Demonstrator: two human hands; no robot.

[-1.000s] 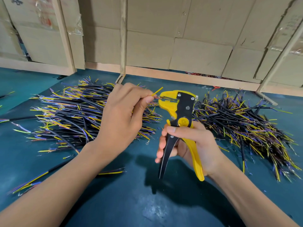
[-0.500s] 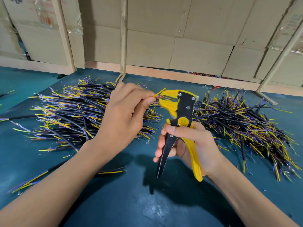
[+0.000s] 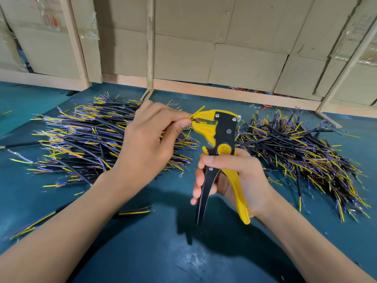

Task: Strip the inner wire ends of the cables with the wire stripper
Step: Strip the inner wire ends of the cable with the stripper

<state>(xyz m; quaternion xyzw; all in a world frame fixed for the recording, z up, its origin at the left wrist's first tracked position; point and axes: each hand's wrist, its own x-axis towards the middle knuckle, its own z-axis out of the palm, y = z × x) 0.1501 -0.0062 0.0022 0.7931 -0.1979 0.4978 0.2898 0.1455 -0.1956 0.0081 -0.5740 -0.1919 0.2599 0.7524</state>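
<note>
Cardboard wall [image 3: 244,64] backs teal mat [image 3: 163,252]; left hand [image 3: 149,144] pinches wire [image 3: 196,113], right hand [image 3: 240,176] grips stripper [image 3: 221,139].

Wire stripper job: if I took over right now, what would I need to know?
Left hand: pinching a cable's inner wires, feeding an end into the stripper's head.
Right hand: gripping the wire stripper by its handles, which are spread, not squeezed.
Cables: one pile left of the hands, another pile right of them, on the blue table; a few loose cables nearby.
Done: cannot tell which pile is finished.
Left: squeeze, pull off the insulation, repeat.
</note>
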